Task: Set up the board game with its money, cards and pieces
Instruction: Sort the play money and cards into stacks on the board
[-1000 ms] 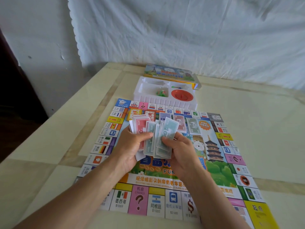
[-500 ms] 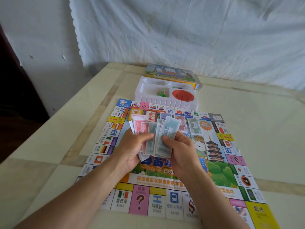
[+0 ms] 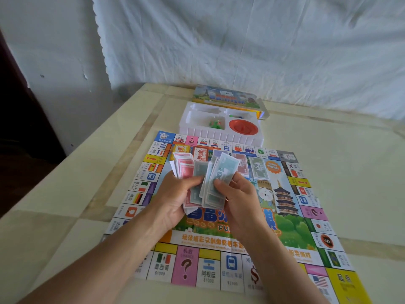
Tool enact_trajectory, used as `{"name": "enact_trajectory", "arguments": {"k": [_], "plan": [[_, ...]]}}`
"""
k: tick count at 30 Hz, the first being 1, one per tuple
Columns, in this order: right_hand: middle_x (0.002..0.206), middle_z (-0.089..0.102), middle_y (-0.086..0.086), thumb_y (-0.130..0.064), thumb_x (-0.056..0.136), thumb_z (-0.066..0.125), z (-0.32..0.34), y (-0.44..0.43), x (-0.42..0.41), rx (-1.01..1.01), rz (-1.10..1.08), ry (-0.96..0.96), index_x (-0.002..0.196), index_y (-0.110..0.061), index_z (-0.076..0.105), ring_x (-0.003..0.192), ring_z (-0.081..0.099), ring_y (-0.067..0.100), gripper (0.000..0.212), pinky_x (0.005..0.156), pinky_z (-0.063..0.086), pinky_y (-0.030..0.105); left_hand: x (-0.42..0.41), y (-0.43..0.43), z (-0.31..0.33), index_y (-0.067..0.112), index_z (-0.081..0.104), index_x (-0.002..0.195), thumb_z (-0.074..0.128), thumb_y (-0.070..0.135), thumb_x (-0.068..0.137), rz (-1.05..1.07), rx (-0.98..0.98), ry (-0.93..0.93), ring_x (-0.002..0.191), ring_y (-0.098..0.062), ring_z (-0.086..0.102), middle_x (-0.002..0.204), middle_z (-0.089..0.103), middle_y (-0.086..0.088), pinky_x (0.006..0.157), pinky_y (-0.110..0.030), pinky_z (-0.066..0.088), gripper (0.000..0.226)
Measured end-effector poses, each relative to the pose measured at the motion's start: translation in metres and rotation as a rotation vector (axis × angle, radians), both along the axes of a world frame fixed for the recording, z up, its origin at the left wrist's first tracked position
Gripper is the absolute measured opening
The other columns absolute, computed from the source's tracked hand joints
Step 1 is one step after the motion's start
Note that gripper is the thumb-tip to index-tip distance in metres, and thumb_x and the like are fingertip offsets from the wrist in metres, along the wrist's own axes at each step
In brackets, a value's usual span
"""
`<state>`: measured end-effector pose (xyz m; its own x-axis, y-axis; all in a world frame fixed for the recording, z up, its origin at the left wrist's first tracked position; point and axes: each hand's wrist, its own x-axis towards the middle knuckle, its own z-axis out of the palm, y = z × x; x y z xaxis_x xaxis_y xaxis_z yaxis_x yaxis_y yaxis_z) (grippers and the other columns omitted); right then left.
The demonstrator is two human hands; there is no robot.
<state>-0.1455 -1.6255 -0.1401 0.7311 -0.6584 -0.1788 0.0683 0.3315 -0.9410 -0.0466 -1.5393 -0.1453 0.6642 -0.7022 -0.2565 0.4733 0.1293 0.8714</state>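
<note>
The colourful game board (image 3: 311, 218) lies flat on the table. Above its middle, my left hand (image 3: 173, 198) grips a fanned stack of paper money (image 3: 186, 167), red notes at the left and teal ones to the right. My right hand (image 3: 238, 194) pinches a few teal notes (image 3: 221, 174) at the right side of the fan. A red note (image 3: 241, 165) and a green note (image 3: 259, 167) lie on the board just beyond my hands, and card piles (image 3: 201, 153) sit near the board's far edge.
A white plastic tray (image 3: 219, 133) stands past the board's far edge, holding green pieces (image 3: 215, 123) and a red round dish (image 3: 243, 127). The box lid (image 3: 228, 97) lies behind it. A white cloth hangs at the back. The table drops off at the left.
My right hand has shifted the teal notes slightly within the fan. Both hands stay over the middle of the board.
</note>
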Motion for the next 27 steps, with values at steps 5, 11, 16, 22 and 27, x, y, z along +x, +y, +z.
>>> {"name": "enact_trajectory", "arguments": {"k": [5,11,16,22,27], "plan": [[0.100,0.072,0.009,-0.003,0.092,0.054,-0.001,0.000,0.000,-0.003,0.030,0.010,0.109,-0.013,0.065,0.096,0.069,0.027,0.023,0.084,0.056,0.044,0.001,-0.001,-0.001,0.012,0.068,0.092,0.063,-0.003,0.081,0.036,-0.039,0.027,0.067,-0.028,0.070,0.081,0.072,-0.014,0.057,-0.038,0.059,0.020],[0.098,0.072,0.012,0.000,0.090,0.055,-0.003,0.003,0.002,-0.024,0.025,0.036,0.104,-0.010,0.067,0.094,0.069,0.029,0.020,0.085,0.055,0.048,0.002,-0.001,-0.001,0.008,0.069,0.096,0.066,-0.005,0.076,0.067,-0.030,0.037,0.073,-0.033,0.071,0.087,0.073,-0.018,0.062,-0.043,0.059,0.024],[0.099,0.072,0.013,0.001,0.090,0.055,-0.003,-0.001,0.001,0.072,-0.046,-0.005,0.105,-0.008,0.067,0.093,0.069,0.031,0.021,0.083,0.055,0.048,0.001,0.000,0.002,0.006,0.067,0.109,0.070,0.005,0.075,-0.017,-0.034,0.066,0.092,-0.041,0.068,0.104,0.069,-0.024,0.079,-0.052,0.056,0.034],[0.099,0.072,0.012,0.003,0.090,0.053,-0.004,-0.006,0.001,0.127,-0.120,-0.012,0.102,-0.010,0.067,0.094,0.068,0.033,0.022,0.085,0.054,0.053,0.001,0.000,0.000,0.008,0.066,0.111,0.061,0.006,0.085,-0.003,-0.027,0.074,0.092,-0.037,0.067,0.105,0.069,-0.023,0.080,-0.047,0.053,0.027],[0.099,0.072,0.011,0.003,0.092,0.051,-0.004,-0.008,0.001,0.129,-0.147,-0.012,0.103,-0.012,0.066,0.096,0.068,0.032,0.024,0.083,0.055,0.051,0.003,-0.002,-0.003,0.010,0.066,0.106,0.065,-0.002,0.080,0.078,-0.019,0.058,0.090,-0.035,0.067,0.103,0.070,-0.020,0.071,-0.043,0.056,0.028]]}}
